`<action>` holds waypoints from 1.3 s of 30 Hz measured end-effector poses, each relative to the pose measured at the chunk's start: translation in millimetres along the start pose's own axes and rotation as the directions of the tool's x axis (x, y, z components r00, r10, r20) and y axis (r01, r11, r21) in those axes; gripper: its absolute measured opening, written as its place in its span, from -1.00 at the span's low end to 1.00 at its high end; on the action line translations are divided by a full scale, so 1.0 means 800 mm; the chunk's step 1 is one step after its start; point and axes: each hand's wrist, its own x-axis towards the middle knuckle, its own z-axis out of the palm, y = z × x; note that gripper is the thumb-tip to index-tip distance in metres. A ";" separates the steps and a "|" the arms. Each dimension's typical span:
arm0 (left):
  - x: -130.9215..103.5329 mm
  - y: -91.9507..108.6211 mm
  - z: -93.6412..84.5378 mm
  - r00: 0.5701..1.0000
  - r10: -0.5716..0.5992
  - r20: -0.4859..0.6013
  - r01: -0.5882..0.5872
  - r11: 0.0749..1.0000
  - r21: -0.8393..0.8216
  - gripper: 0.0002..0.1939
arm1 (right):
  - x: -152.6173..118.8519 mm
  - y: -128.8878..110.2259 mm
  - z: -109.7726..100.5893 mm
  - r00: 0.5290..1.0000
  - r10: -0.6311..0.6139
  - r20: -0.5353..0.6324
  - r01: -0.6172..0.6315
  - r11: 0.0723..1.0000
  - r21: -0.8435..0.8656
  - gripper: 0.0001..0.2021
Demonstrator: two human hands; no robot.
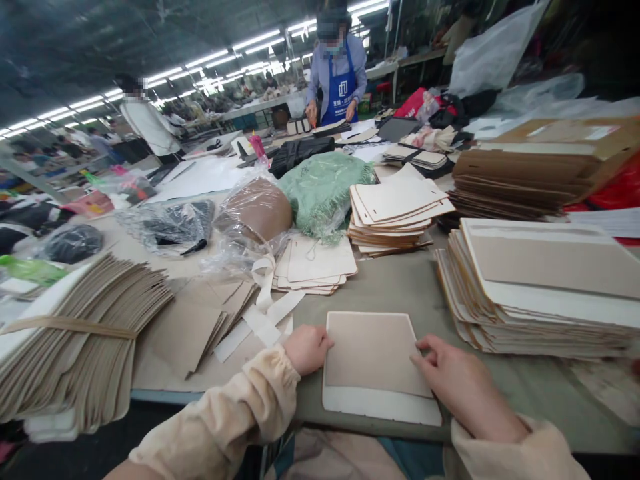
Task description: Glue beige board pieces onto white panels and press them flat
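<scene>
A taupe sheet [377,347] lies on top of a white-edged panel [380,404] at the front edge of the table. My left hand [309,348] pinches the sheet's upper left edge, with its fingers curled. At the right edge, my right hand [453,380] holds the sheet between thumb and fingers. A strip of the white panel shows below the taupe sheet. Both hands rest low over the green-grey tabletop [395,285], one on each side of the panel.
Tall stacks of panels stand right [540,287] and left, the left one banded [75,340]. Beyond the hands are white strips [263,323], smaller panels [320,260], a green fringed bundle [325,190] and plastic-wrapped items. Across the table stands a person in a blue apron [343,87].
</scene>
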 end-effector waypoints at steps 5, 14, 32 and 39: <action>0.003 -0.003 0.003 0.997 0.065 0.038 -0.071 0.981 0.180 -0.71 | 0.003 -0.001 0.000 0.999 0.011 0.042 -0.010 1.000 -0.017 -0.86; 0.007 -0.006 0.003 0.993 0.097 0.073 -0.115 0.941 0.319 -0.69 | 0.003 -0.008 -0.006 0.997 0.024 0.075 -0.021 0.999 -0.041 -0.90; 0.008 -0.006 0.003 0.988 0.125 0.089 -0.150 0.916 0.372 -0.68 | 0.004 -0.011 -0.010 0.998 0.020 0.053 -0.020 1.000 -0.005 -0.88; 0.008 -0.007 0.002 0.983 0.154 0.097 -0.179 0.915 0.363 -0.69 | 0.002 -0.012 -0.012 0.998 0.030 0.052 -0.029 1.000 -0.008 -0.89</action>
